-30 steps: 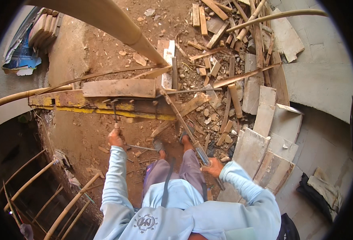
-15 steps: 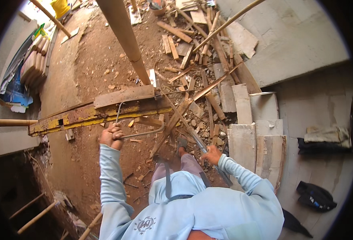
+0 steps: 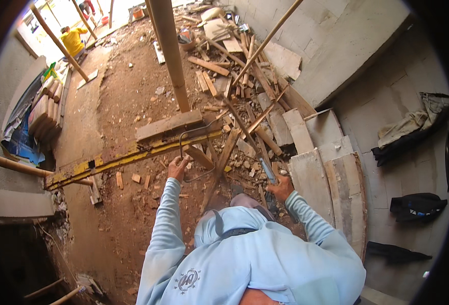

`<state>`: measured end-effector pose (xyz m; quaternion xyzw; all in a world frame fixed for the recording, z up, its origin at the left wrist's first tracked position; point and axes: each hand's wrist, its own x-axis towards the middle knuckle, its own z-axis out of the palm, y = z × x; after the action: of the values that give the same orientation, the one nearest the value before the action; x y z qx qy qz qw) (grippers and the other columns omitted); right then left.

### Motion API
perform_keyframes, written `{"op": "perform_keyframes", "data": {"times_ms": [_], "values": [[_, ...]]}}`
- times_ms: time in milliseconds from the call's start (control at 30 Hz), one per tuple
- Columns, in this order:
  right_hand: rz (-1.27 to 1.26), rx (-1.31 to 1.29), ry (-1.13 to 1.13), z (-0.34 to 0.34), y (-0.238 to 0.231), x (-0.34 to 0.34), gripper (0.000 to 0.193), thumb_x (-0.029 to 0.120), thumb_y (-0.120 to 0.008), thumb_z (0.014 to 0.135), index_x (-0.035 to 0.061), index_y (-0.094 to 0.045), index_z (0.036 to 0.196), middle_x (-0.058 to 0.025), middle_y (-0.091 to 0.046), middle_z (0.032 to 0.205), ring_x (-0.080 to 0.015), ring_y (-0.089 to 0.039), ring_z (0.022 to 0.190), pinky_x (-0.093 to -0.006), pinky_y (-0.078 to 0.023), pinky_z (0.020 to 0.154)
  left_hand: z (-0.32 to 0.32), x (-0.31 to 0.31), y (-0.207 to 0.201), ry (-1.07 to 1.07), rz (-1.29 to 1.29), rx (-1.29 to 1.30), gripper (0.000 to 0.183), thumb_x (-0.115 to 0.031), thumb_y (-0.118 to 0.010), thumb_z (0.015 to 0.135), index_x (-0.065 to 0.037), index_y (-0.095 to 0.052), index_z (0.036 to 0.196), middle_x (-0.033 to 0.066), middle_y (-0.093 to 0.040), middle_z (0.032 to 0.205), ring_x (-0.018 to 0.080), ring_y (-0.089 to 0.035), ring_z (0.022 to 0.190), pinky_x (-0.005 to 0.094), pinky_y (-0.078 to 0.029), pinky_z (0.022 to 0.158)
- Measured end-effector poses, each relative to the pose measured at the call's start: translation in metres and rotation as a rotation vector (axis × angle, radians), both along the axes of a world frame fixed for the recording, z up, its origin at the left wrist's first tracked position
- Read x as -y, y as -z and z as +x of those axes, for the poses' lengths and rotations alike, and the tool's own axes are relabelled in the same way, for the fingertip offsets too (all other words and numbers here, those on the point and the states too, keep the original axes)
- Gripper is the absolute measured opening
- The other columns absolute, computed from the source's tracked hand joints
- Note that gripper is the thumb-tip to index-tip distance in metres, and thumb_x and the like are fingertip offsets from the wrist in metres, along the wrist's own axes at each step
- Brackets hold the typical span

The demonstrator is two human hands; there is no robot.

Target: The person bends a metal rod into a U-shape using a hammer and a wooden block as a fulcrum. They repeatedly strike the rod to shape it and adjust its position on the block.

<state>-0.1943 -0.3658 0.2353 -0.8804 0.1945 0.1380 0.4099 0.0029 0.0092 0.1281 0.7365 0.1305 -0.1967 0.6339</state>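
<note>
My left hand [image 3: 177, 166] holds a bent metal rod [image 3: 181, 141] near the yellow-painted beam [image 3: 118, 158], with a plank [image 3: 168, 125] lying along it; my right hand [image 3: 281, 188] grips a long bar [image 3: 266, 170]. Scrap wood [image 3: 209, 66] lies heaped ahead of me.

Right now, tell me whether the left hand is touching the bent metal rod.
Touching: the head view shows the left hand closed around the bent metal rod.

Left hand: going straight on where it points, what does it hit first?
Beyond the bent metal rod it holds, the left hand would likely meet the long, rusty, yellow-painted beam; their height difference is unclear from this view.
</note>
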Motion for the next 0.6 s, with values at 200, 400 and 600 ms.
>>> {"op": "perform_keyframes", "data": {"times_ms": [200,400,600], "values": [[0.003,0.111,-0.097,-0.04,0.005,-0.016,0.051,0.026,-0.079,0.068,-0.0018,-0.066,0.109,-0.0221,-0.069,0.09,-0.0303,-0.067,0.086,-0.0382,-0.052,0.079,0.068,0.001,-0.012,-0.017,-0.034,0.124,0.056,-0.061,-0.061,0.088,-0.006,-0.059,0.079,-0.0005,-0.046,0.056,0.0107,-0.041,0.042,0.0306,-0.034,0.038],[-0.016,0.051,-0.064,-0.055,0.021,-0.008,0.036,0.025,-0.072,0.07,-0.0041,-0.061,0.088,-0.0238,-0.064,0.078,-0.035,-0.064,0.074,-0.0414,-0.05,0.069,0.05,0.036,-0.026,-0.203,-0.316,-0.33,0.065,-0.072,-0.051,0.087,-0.009,-0.056,0.07,0.0002,-0.044,0.053,0.0109,-0.036,0.043,0.0316,-0.025,0.04],[0.002,-0.004,-0.207,-0.013,0.025,0.001,0.041,0.03,-0.072,0.07,-0.0048,-0.059,0.086,-0.0248,-0.064,0.08,-0.032,-0.063,0.074,-0.0412,-0.049,0.071,0.06,0.032,-0.011,-0.11,0.081,0.02,0.06,-0.063,-0.064,0.085,-0.004,-0.067,0.074,0.0034,-0.057,0.06,0.0126,-0.051,0.054,0.0293,-0.042,0.051]]}}
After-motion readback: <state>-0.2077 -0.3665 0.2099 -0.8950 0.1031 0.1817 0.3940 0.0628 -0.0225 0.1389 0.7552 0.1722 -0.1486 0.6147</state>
